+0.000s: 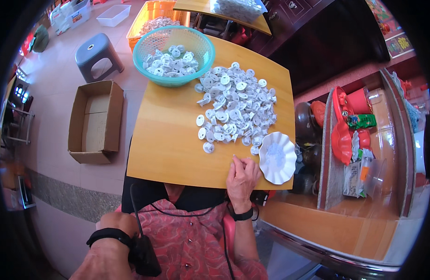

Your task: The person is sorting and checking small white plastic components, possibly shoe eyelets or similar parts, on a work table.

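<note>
My right hand (243,179) rests at the near edge of the wooden table, fingers curled together. Whatever they may hold is hidden. Just right of it sits a white scalloped dish (267,171) with small clear pieces inside. Ahead of the hand spreads a large heap of small white round plastic parts (238,109), with some loose ones at its near edge. My left hand (121,222) is low, off the table beside my patterned shirt. It is bent away at the wrist, so its fingers do not show. A black device on a cord (144,256) hangs beside it.
At the table's (166,140) far left corner stands a turquoise basket (145,77) of similar white parts. An orange crate (133,30) is beyond it. On the floor left are a cardboard box (113,119) and a grey stool (91,49). Shelves (324,182) with red items stand to the right.
</note>
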Demonstrator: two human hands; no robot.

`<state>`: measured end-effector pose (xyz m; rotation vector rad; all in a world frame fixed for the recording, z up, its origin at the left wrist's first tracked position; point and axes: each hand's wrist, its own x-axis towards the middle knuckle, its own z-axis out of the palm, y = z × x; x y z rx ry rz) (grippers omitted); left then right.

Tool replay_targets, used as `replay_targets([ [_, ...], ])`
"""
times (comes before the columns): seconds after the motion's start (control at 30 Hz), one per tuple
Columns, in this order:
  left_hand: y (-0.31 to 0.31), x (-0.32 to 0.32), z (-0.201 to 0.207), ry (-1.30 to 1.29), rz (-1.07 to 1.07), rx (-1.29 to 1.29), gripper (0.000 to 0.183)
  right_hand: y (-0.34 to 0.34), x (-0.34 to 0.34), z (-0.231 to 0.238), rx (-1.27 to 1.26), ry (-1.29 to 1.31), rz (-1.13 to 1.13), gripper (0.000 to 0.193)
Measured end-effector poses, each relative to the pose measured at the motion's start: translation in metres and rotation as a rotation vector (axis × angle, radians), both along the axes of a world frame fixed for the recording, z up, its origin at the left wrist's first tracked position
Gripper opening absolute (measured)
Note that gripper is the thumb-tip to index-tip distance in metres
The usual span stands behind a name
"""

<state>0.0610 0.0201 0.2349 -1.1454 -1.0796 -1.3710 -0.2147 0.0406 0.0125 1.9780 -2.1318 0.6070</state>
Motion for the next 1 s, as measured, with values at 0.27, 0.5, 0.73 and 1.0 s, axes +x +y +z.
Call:
replay_targets([
  [0.27, 0.017, -0.004, -0.005, -0.121, -0.038, 0.013, 0.03, 0.001, 0.009, -0.001, -0.032, -0.141, 0.054, 0.026],
  [0.5, 0.008, -0.008, -0.013, -0.153, -0.003, -0.107, 0.026, 0.002, 0.016, 0.001, -0.018, -0.12, 0.102, 0.024],
  [0.73, 0.033, -0.021, 0.022, -0.361, 0.584, 0.598, 0.02, 0.006, 0.029, 0.006, -0.012, -0.128, 0.151, 0.024],
  [1.0, 0.007, -0.016, -0.003, 0.047, 0.309, 0.295, 0.014, 0.013, 0.031, 0.006, 0.004, -0.046, 0.195, 0.026],
])
